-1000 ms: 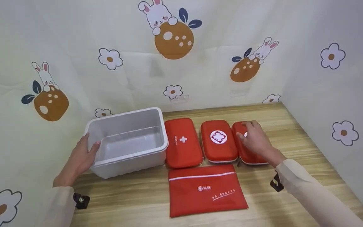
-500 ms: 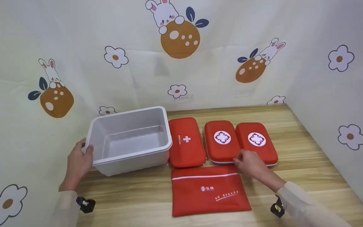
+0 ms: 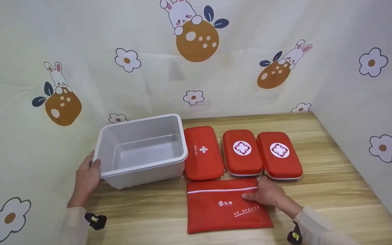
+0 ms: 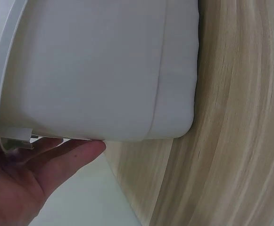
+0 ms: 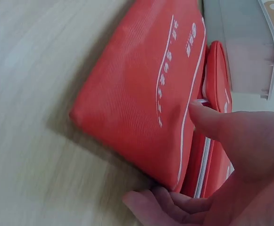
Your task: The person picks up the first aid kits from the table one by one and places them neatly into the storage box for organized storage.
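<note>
Four red bags lie on the wooden table, next to a white plastic box. The flat red pouch is closest to the person, in front of the other three. The right hand is on the right top corner of this pouch. In the right wrist view the thumb sits on top of the pouch by its white zip line, and the fingers curl under its edge, so the hand is pinching the pouch. The pouch lies flat on the table and has white writing on it. Behind it, three hard red cases stand in a row, close side by side. The long case with a small white plus is just beside the box. The middle case and the right case each have a round white sign on top. The left hand holds the left end of the box. In the left wrist view its fingers are stretched out under the rim of the box, and the thumb hooks over the edge in the head view. The box is open on top, and nothing can be seen inside it. Behind the table hangs a pale curtain with bunnies and flowers on it.
</note>
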A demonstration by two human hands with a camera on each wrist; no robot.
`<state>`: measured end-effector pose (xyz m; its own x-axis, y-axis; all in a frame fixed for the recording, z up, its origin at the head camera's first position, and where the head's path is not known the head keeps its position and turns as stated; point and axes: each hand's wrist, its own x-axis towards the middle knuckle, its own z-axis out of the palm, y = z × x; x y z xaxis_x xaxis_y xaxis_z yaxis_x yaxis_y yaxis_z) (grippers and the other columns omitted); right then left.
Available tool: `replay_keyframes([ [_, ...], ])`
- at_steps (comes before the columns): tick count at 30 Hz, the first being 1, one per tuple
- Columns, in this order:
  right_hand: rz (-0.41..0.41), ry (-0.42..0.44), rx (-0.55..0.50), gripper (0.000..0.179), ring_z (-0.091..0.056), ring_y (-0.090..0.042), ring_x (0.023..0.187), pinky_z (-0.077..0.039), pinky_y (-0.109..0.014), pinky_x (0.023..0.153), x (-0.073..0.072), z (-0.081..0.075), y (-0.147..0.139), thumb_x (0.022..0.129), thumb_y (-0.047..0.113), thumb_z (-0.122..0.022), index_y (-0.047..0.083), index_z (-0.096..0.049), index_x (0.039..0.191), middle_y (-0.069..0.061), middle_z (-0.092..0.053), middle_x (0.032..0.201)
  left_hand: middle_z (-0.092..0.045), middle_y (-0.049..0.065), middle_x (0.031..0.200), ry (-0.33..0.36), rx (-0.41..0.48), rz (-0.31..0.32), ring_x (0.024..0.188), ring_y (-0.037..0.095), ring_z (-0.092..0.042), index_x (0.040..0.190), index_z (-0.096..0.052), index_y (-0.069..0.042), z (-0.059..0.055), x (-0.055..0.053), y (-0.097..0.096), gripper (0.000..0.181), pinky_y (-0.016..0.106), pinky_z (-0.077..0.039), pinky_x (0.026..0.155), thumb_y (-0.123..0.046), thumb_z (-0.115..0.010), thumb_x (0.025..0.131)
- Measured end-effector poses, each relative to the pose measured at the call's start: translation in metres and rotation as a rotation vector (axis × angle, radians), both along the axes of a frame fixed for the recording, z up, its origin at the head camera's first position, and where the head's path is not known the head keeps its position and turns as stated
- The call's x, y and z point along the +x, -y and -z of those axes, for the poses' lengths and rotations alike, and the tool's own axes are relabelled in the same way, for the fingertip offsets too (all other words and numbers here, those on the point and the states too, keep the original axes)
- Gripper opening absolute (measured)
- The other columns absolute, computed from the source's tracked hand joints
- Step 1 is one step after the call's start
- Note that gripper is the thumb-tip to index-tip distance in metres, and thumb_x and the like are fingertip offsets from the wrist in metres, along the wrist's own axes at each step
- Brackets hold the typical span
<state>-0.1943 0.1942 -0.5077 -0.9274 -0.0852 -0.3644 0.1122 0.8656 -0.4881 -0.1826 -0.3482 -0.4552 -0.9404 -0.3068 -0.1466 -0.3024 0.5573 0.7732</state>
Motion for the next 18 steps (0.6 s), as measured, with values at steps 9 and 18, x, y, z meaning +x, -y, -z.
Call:
replay_keyframes([
  [9, 0.113, 0.028, -0.166, 0.065, -0.064, -0.017, 0.091, -0.053, -0.043, 0.09, 0.001, 0.014, 0.006, 0.07, 0.025, -0.092, 0.001, -0.06, 0.122, -0.005, -0.07, 0.103, -0.021, 0.026, 0.164, -0.029, 0.022, -0.025, 0.148, 0.048, -0.029, 0.162, -0.007, -0.01, 0.002, 0.001, 0.0, 0.059, 0.067, -0.025, 0.119, -0.032, -0.019, 0.109],
  [18, 0.157, 0.148, -0.513, 0.042, -0.066, -0.016, 0.083, -0.055, -0.029, 0.078, 0.0, 0.007, -0.009, 0.076, 0.008, -0.08, -0.004, -0.062, 0.112, -0.006, -0.071, 0.094, -0.037, 0.032, 0.154, -0.055, -0.012, -0.043, 0.13, 0.042, -0.049, 0.161, -0.016, -0.008, 0.006, 0.001, -0.001, 0.058, 0.051, -0.049, 0.098, -0.032, -0.021, 0.108],
])
